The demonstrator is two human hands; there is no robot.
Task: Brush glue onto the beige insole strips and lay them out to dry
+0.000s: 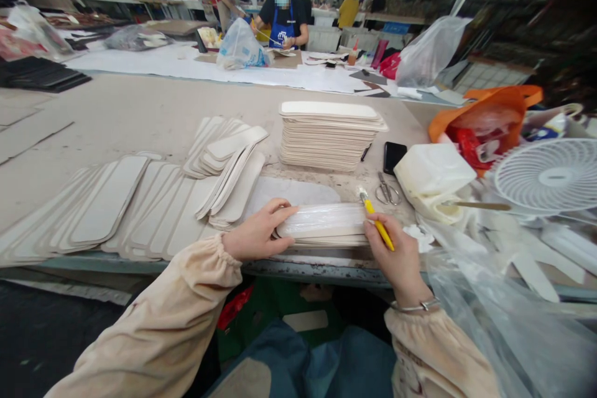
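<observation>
A long, pale panel (pixel 324 221) with rounded ends lies at the table's front edge, its top coated with something wet and shiny. More panels are under it. My left hand (pixel 261 228) grips its left end, thumb and fingers on either side. At the right end, my right hand (pixel 396 249) is closed round a yellow-handled brush (pixel 379 224). The brush's whitish tip points away from me, just beyond the panel's far right corner. Left of my hands, similar panels (pixel 109 202) lie fanned in overlapping rows. A tall, neat stack of panels (pixel 329 137) stands behind.
Right of the stack are a black phone (pixel 394 157), scissors (pixel 388 189) and a white plastic container (pixel 433 171). A white fan grille (pixel 553 175) and an orange bag (pixel 489 115) stand farther right. A masked co-worker (pixel 282 12) works across the table.
</observation>
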